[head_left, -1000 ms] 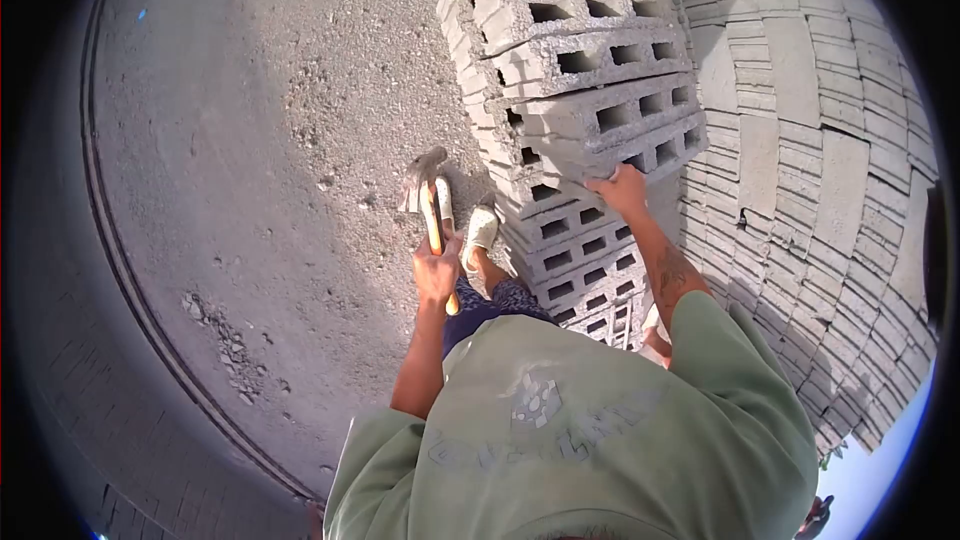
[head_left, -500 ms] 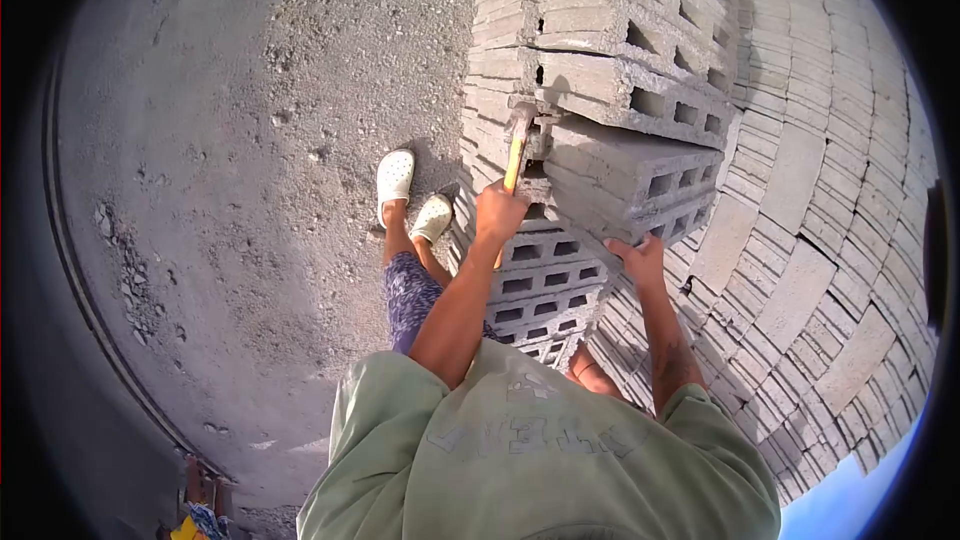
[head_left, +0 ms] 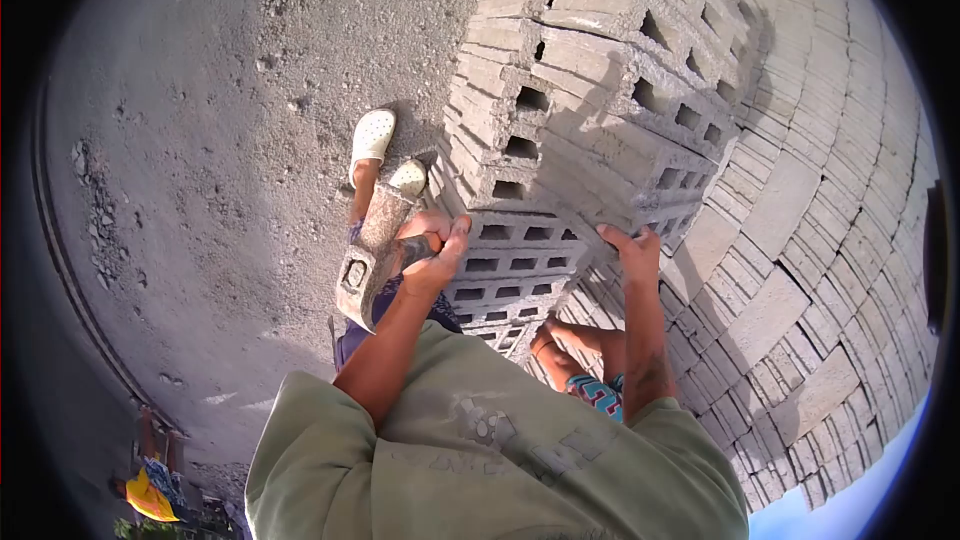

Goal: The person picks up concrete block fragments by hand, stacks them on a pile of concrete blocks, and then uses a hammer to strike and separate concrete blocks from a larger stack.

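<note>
My left hand [head_left: 436, 252] is closed around the hammer's handle, which is mostly hidden. The worn hammer head [head_left: 372, 255] is raised close to the camera, left of the hand. My right hand [head_left: 632, 242] grips the lower near edge of a grey concrete block [head_left: 585, 165], thumb on its face and the other fingers partly hidden. The block lies in a tall stack, against others like it. Below it, more hollow blocks [head_left: 510, 248] show rows of rectangular holes.
A wide stack of blocks [head_left: 790, 310] fills the right side. White clogs [head_left: 373, 136] stand on gravelly ground [head_left: 230, 170]. Bare legs with teal shorts [head_left: 597, 395] show behind the stack. A person in yellow [head_left: 150, 497] is at the lower left.
My left hand and the hammer have moved away from the blocks, to the left and towards the camera. The gap above the gripped block has narrowed. My right hand still holds its edge.
</note>
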Demonstrator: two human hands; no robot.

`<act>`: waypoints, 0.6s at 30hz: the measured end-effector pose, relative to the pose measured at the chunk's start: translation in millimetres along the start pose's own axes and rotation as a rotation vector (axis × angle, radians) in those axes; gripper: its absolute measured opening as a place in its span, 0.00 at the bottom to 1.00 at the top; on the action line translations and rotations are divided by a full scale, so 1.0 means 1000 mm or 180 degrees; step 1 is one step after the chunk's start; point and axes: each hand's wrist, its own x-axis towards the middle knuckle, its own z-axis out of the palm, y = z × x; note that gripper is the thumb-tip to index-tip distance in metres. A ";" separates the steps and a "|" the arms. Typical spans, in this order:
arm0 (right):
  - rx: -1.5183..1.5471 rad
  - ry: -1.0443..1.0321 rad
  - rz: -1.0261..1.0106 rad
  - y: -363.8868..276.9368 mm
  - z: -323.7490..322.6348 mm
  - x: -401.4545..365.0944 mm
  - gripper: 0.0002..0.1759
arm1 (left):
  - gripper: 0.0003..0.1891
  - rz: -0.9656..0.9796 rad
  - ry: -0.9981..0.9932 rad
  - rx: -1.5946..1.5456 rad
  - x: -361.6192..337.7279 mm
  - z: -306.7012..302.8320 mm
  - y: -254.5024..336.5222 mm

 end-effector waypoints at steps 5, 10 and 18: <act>0.0088 -0.0096 0.0107 -0.011 0.002 -0.009 0.30 | 0.11 -0.2425 -0.0928 0.2370 -0.064 0.035 -0.120; -0.0225 0.0179 0.0128 -0.010 0.005 -0.009 0.36 | 0.11 -0.2735 -0.0686 0.1817 -0.074 0.003 -0.083; -0.0750 0.0496 -0.0152 -0.011 0.011 -0.017 0.24 | 0.15 -0.2414 -0.1003 0.2178 -0.075 0.043 -0.112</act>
